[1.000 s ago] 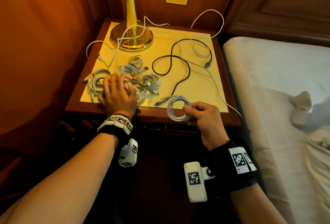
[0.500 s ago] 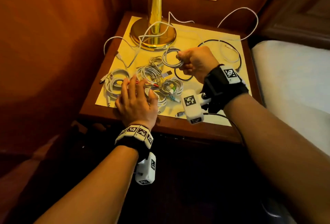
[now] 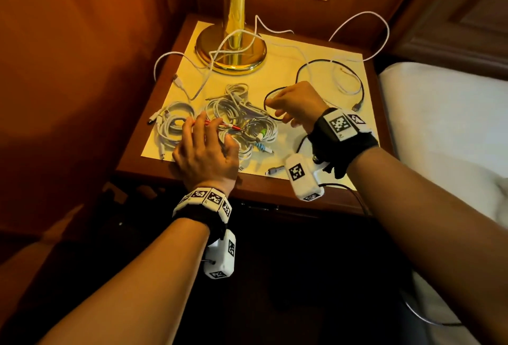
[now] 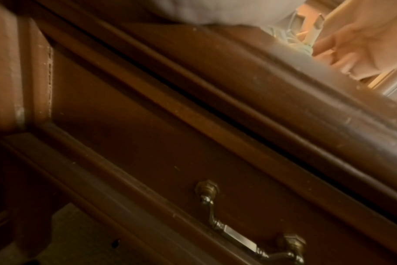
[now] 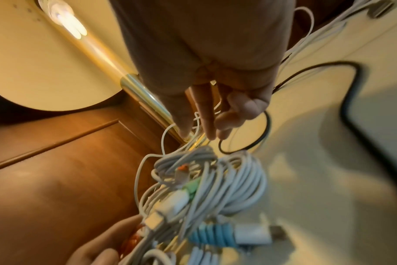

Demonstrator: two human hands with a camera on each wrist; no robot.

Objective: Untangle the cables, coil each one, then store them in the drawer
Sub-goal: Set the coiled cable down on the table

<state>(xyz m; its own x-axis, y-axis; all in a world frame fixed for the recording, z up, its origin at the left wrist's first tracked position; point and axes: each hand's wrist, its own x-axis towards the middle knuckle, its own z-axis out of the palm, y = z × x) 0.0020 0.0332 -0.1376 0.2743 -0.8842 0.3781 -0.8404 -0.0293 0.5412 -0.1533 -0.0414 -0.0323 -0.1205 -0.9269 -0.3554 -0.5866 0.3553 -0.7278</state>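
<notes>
Several coiled white cables [image 3: 242, 116] lie bunched on the nightstand's yellow top [image 3: 316, 50]; the right wrist view shows the same white coils [image 5: 227, 181] from close up. My left hand [image 3: 209, 130] rests flat on the left coils, fingers spread. Just right of the pile hovers my right hand [image 3: 277, 112], over a loop of the black cable [image 3: 330, 62]; its fingers [image 5: 207, 125] point down, relaxed, and hold nothing. A loose white cable [image 3: 176, 55] trails around the lamp base. The drawer front [image 4: 147, 143] with its brass handle [image 4: 249, 242] is closed.
A brass lamp base [image 3: 231, 50] stands at the back of the nightstand. Wood panelling rises close on the left, and a bed [image 3: 439, 124] borders the right side. A small plug [image 3: 275, 170] lies near the front edge [image 3: 275, 193].
My right hand carried a white coil from the front edge up to the pile and let it go there. The left hand stayed on the coils.
</notes>
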